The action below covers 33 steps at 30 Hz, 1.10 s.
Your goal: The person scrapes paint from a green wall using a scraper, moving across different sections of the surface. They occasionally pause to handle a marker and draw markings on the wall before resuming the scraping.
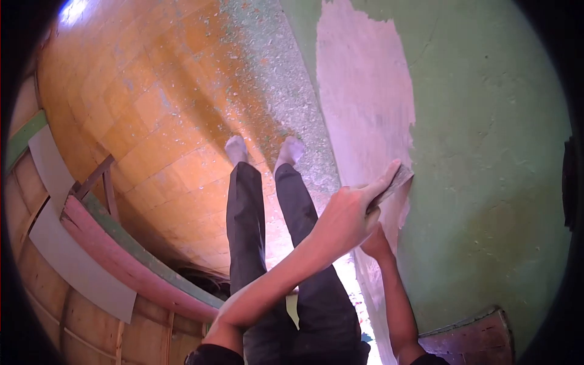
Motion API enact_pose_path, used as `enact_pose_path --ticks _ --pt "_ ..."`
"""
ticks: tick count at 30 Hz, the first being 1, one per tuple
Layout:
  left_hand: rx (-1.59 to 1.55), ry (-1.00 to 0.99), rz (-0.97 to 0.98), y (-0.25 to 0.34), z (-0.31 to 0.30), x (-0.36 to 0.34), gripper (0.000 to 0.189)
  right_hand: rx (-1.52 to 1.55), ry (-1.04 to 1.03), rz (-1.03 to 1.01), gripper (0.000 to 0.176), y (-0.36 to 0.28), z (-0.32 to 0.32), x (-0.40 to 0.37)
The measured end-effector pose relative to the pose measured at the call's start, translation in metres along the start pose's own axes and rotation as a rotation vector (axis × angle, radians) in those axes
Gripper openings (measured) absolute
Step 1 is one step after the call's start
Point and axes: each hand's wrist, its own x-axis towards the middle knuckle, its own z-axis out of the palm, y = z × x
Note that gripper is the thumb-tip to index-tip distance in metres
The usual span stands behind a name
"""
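My left hand (pixel 350 213) is closed around a scraper, its index finger stretched along the tool. The flat grey blade of the scraper (pixel 398 180) meets the wall at the ragged edge between bare plaster and green paint. Just below and behind it is my right hand (pixel 377 242), close to the left wrist; its fingers are mostly hidden, so whether it grips the handle does not show. A long whitish-pink scraped strip (pixel 365 79) runs along the wall, bordered by green paint (pixel 474 121).
Paint flakes (pixel 274 67) are strewn thickly over the orange tiled floor (pixel 152 134) along the wall's base. My feet (pixel 292 149) stand near the debris. At the left is a pink and green wooden piece (pixel 121 249); a brownish panel (pixel 474 340) is at lower right.
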Motion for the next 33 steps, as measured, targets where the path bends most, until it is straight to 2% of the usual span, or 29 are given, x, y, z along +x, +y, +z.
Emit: enact_pose_path --ticks 3,5,6,7,9,11,13,14,15,16,17,19,20,21,22,23,25,26,27,28,29,30,32,33 --pt "-0.095 0.0 -0.059 0.006 0.019 -0.004 0.088 -0.019 0.18 -0.115 0.051 0.002 0.007 -0.007" --pt "0.002 -0.023 -0.05 0.006 0.016 -0.004 0.089 -0.043 0.165 -0.064 0.038 -0.002 0.009 -0.006" --pt "0.056 -0.035 -0.045 0.005 0.01 -0.004 0.09 -0.074 0.083 0.006 0.033 0.006 0.009 0.0" --pt "0.199 -0.065 -0.069 -0.005 0.005 -0.003 0.09 -0.108 0.001 0.074 0.03 0.006 0.007 0.002" --pt "0.485 -0.115 -0.116 -0.052 -0.003 -0.007 0.09 -0.062 0.023 0.075 0.027 -0.003 0.005 0.0" --pt "0.603 -0.078 -0.16 -0.118 -0.027 -0.027 0.089 -0.079 0.067 0.048 0.027 -0.012 0.004 -0.005" --pt "0.691 -0.073 -0.375 -0.135 -0.071 -0.055 0.084 -0.135 0.085 -0.014 0.028 0.007 0.008 -0.01" --pt "0.694 0.013 -0.455 -0.132 -0.094 -0.077 0.082 -0.161 0.089 -0.045 0.029 0.022 0.014 -0.015" --pt "0.689 0.172 -0.403 -0.142 -0.114 -0.105 0.082 -0.204 0.093 -0.061 0.029 0.043 0.021 -0.018" --pt "0.687 0.219 -0.469 -0.135 -0.139 -0.13 0.083 -0.248 0.103 -0.087 0.028 0.064 0.03 -0.016" --pt "0.674 0.322 -0.493 -0.145 -0.159 -0.161 0.065 -0.29 0.12 -0.109 0.028 0.074 0.038 -0.019" --pt "0.65 0.4 -0.537 -0.139 -0.198 -0.221 0.038 -0.224 0.093 -0.002 0.027 0.065 0.045 -0.035" --pt "0.6 0.492 -0.6 -0.144 -0.209 -0.252 0.019 -0.306 0.113 0.002 0.027 0.073 0.052 -0.042" --pt "0.56 0.515 -0.737 -0.144 -0.22 -0.284 0.019 -0.385 0.145 -0.002 0.027 0.076 0.057 -0.043" --pt "0.561 0.585 -0.744 -0.169 -0.226 -0.322 0.02 -0.349 0.168 0.028 0.029 0.071 0.061 -0.05" --pt "0.603 0.519 -0.843 -0.195 -0.231 -0.358 0.021 -0.313 0.191 0.052 0.031 0.062 0.061 -0.051" --pt "0.698 0.434 -0.861 -0.234 -0.232 -0.428 0.03 -0.264 0.254 0.003 0.034 0.03 0.059 -0.059" --pt "0.705 0.3 -0.935 -0.252 -0.232 -0.456 0.032 -0.27 0.265 -0.021 0.035 0.013 0.053 -0.06" --pt "0.66 0.127 -1.047 -0.255 -0.235 -0.475 0.031 -0.272 0.275 -0.043 0.035 -0.005 0.049 -0.061" --pt "0.523 0.104 -1.159 -0.234 -0.234 -0.489 0.031 -0.271 0.283 -0.063 0.036 -0.026 0.047 -0.063" --pt "0.412 0.139 -1.233 -0.229 -0.233 -0.502 0.028 -0.296 0.285 -0.069 0.035 -0.049 0.045 -0.069" --pt "0.364 0.141 -1.072 -0.238 -0.234 -0.52 0.025 -0.32 0.295 -0.085 0.035 -0.078 0.038 -0.073" --pt "0.025 0.583 -1.241 -0.21 -0.237 -0.517 0.025 -0.355 0.336 -0.164 0.034 -0.138 0.025 -0.071" --pt "-0.017 0.644 -1.179 -0.201 -0.248 -0.511 0.025 -0.364 0.361 -0.219 0.035 -0.167 0.023 -0.072"
